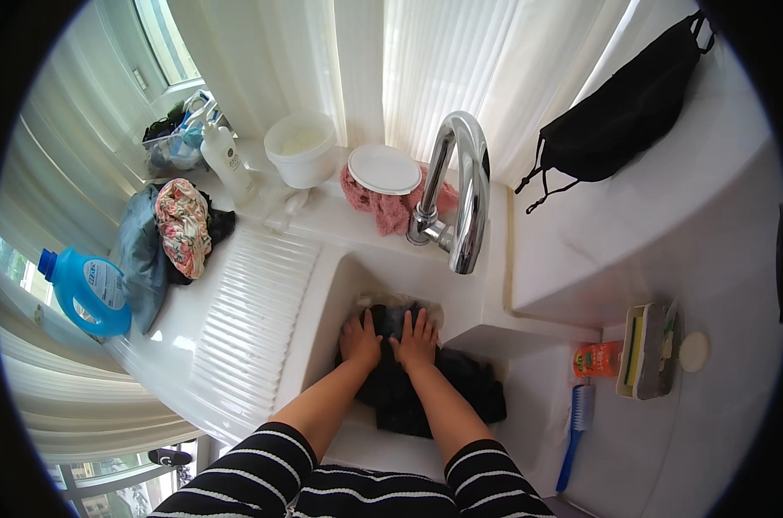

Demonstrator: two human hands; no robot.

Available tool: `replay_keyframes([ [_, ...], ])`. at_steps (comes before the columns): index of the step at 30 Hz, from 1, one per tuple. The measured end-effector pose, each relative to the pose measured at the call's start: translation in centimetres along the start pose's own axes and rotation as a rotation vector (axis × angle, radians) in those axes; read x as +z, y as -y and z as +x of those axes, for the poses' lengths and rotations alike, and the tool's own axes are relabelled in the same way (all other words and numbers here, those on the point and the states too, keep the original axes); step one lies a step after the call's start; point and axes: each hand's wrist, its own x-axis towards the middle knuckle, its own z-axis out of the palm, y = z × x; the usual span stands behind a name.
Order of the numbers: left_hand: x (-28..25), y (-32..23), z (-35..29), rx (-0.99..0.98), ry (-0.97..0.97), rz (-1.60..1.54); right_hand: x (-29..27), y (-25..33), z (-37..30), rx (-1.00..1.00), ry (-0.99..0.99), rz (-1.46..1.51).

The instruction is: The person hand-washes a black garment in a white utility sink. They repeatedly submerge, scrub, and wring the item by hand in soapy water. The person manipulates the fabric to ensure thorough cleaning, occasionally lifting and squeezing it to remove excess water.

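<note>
A bundle of wet-looking black cloth (465,387) lies crumpled in the white sink basin (324,332). My left hand (361,342) rests on its far left part, fingers spread and pointing away from me. Close beside it, my right hand (415,342) presses on the same cloth, its fingers stretched out and apart. Some cloudy water or suds (389,301) shows just beyond my fingertips. Above the basin's far right corner curves a chrome faucet (471,203); whether water runs from it I cannot tell.
Left of the basin is a ridged washboard (257,302), with piled clothes (141,250) and a blue detergent jug (93,293) beyond. A pump bottle (225,164), white tub (301,151) and pink cloth (383,205) line the back. A blue-handled brush (576,423) and soap box (646,354) are right.
</note>
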Motion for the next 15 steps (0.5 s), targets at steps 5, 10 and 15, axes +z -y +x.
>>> replay_keyframes([
  [5,-0.4,-0.1,1.6,-0.133,-0.134,-0.415,-0.3,-0.8,2.0,-0.139,-0.36,0.283],
  [10,2.3,1.0,2.9,-0.451,-0.009,-1.199,-1.7,0.5,2.4,0.369,-0.049,0.959],
  [15,1.3,2.1,1.5,-0.397,0.317,-1.969,-1.4,4.0,-4.2,-0.357,-0.451,0.852],
])
